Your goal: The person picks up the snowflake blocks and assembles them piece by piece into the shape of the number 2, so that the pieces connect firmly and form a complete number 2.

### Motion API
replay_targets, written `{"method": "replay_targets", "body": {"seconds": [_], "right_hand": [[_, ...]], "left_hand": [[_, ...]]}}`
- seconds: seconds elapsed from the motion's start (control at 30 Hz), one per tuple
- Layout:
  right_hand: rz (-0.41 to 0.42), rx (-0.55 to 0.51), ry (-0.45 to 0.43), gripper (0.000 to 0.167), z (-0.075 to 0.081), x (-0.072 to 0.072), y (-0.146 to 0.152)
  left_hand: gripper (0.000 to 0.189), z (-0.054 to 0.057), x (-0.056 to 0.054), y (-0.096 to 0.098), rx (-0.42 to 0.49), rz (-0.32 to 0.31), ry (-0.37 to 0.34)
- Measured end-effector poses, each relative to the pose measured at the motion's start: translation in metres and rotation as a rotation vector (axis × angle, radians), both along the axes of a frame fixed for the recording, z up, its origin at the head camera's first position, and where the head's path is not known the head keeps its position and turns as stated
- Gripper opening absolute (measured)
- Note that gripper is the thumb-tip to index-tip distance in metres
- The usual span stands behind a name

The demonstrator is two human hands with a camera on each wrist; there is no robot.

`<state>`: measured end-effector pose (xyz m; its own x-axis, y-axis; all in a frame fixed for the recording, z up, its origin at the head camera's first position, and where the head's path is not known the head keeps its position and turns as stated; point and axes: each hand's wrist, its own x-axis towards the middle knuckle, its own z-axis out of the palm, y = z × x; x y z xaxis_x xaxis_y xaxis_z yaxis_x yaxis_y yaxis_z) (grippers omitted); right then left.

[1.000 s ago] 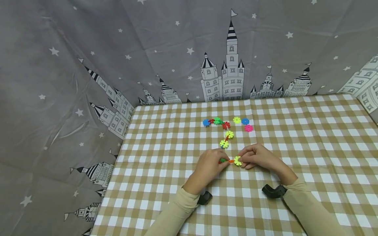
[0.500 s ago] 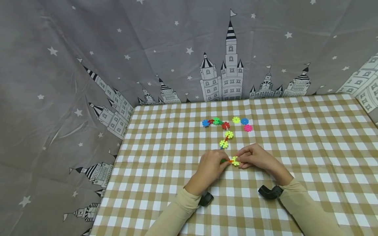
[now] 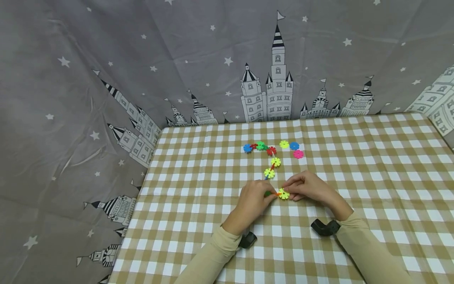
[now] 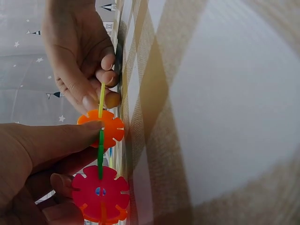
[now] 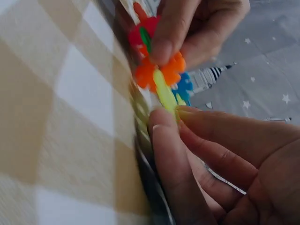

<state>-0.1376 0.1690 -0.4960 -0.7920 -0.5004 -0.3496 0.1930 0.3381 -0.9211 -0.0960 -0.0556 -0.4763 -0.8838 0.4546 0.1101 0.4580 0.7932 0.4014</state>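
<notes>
In the head view my left hand is over the near end of a chain of notched plastic discs. Its thumb and fingers pinch an orange disc, which the left wrist view shows slotted to a green disc and a pink disc. From the right, my right hand pinches a yellow disc by its outer edge. The yellow disc's inner edge meets the orange disc's rim, at right angles to it. My left fingers hide part of the chain.
The chain runs away from the hands through yellow, red and green discs to a blue disc. Loose yellow, blue and pink discs lie behind my right hand on the checked tablecloth.
My right hand has shifted slightly left with the yellow disc, bringing it closer to my left fingertips. The left hand keeps its hold, and the loose discs have stayed put.
</notes>
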Motion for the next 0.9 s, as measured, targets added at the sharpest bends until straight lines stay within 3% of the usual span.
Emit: {"method": "replay_targets", "body": {"seconds": [0.1, 0.2, 0.33, 0.47, 0.63, 0.9], "right_hand": [[-0.048, 0.022, 0.036, 0.035, 0.000, -0.006, 0.006], [-0.158, 0.048, 0.081, 0.035, -0.001, -0.014, 0.012], [-0.296, 0.119, 0.207, 0.036, -0.004, -0.026, 0.019], [-0.380, 0.180, 0.319, 0.034, -0.006, -0.036, 0.022], [-0.418, 0.180, 0.355, 0.034, -0.007, -0.046, 0.024], [-0.395, 0.212, 0.282, 0.040, -0.009, -0.064, 0.034]], "left_hand": [[0.008, 0.000, 0.001, 0.000, -0.007, 0.002, 0.002], [0.008, 0.000, 0.000, 0.000, -0.009, 0.005, 0.008], [0.008, -0.002, 0.000, 0.000, 0.001, 0.007, 0.008], [0.008, -0.002, 0.000, 0.000, 0.006, 0.011, -0.008], [0.008, -0.002, 0.000, 0.000, 0.014, 0.009, -0.013], [0.007, -0.003, 0.000, -0.001, 0.012, 0.007, -0.003]]}}
